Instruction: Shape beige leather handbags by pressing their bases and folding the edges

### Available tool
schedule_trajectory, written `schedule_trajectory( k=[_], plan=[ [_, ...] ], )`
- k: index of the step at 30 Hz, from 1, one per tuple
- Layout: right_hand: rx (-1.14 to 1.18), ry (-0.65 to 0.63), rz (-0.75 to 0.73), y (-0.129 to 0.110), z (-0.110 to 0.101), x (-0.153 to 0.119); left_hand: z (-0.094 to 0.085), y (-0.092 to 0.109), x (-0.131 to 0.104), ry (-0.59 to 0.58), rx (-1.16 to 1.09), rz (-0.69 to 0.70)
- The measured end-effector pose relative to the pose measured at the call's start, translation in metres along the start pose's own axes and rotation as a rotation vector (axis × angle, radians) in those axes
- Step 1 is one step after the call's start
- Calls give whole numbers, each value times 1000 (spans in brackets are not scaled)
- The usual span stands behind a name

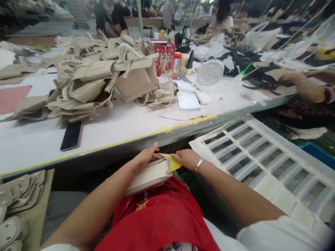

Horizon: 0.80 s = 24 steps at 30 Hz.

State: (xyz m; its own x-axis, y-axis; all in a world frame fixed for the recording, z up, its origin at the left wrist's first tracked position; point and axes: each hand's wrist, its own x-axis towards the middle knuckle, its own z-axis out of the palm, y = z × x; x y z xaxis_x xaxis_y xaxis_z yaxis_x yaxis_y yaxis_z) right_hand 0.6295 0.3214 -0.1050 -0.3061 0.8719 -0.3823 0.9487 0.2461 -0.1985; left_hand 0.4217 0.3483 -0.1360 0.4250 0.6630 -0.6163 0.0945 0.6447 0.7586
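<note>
Across my lap, over a red apron (157,219), lies a flat beige bag piece (150,178) with its curved end turned to the right. My left hand (146,157) grips its far edge, with the thumb side hidden. A thin yellow sheet (174,165), perhaps card or plastic, sits at the piece's right end, partly inside its curved opening. My right hand (186,158) pinches that sheet between thumb and fingers. Both hands are close together, just below the table's front edge.
A white table (131,122) bears a heap of beige handbags (89,83), a phone (72,136) and a small fan (210,71). A white slatted crate (264,150) stands at my right, cut beige parts (21,191) at my left. A co-worker's arm (309,85) reaches in from the right.
</note>
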Motion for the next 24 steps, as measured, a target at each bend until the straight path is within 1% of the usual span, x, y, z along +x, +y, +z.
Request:
schedule_trajectory(
  k=[2, 5, 9, 10, 12, 19, 24],
  plan=[
    [-120, 54, -29, -14, 4, 13, 1, -1, 2, 21, -10, -26],
    [-215, 92, -96, -26, 3, 28, -1, -3, 1, 36, 35, -4],
    [-260, 97, -184, -29, 1, 33, -5, -5, -2, -104, 89, 88],
    [-268, 94, -200, -29, 1, 33, -6, -5, -3, -132, 126, 106],
    [-278, 87, -221, -28, 1, 33, -8, -6, -5, -152, 227, 127],
    [-268, 58, -299, -30, -2, 34, -13, -10, -11, -158, 523, 147],
    [-279, 2, -384, -36, -4, 42, -19, -11, -18, -146, 766, 167]
  ],
)
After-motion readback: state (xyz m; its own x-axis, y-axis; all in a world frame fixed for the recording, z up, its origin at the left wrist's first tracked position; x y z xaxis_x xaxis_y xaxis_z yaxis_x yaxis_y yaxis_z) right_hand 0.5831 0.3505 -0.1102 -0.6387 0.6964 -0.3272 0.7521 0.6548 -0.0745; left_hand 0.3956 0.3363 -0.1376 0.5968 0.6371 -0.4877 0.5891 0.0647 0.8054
